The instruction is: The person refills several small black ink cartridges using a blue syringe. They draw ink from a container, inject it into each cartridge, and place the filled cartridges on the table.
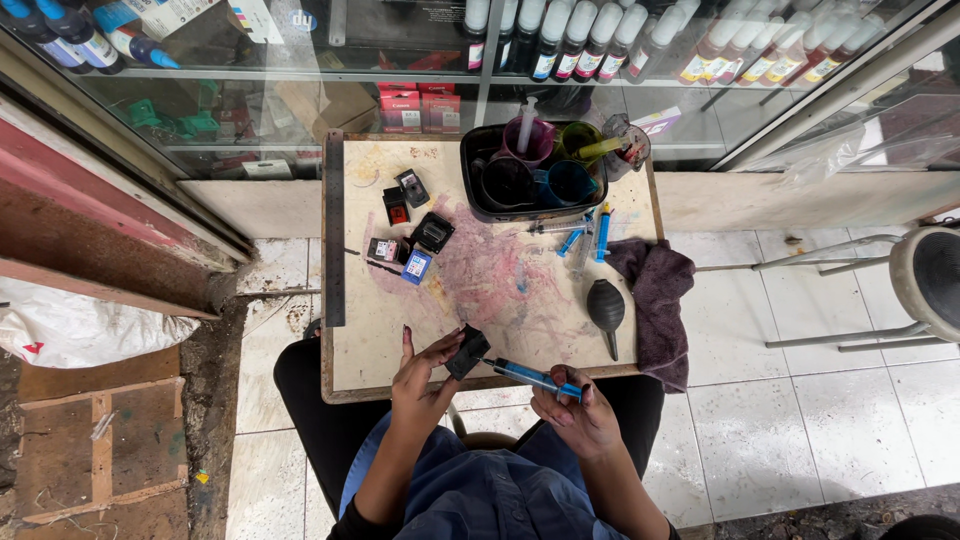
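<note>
I see my left hand (420, 380) and right hand (580, 415) bare, forearms uncovered, dark sleeves at the elbows, blue denim over my lap.

Behind the stained table (380, 330), red boxes (420, 108) and a brown carton (345, 108) sit inside the glass cabinet, with colour-labelled bottles (575, 45) shelved above them.

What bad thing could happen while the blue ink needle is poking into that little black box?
Ink could spill: the left hand holds the black cartridge at the edge of the stained table, right over the lap. The syringe in the right hand has a thin needle that might slip and prick the fingers. Pushing too hard could overflow blue ink.
</note>
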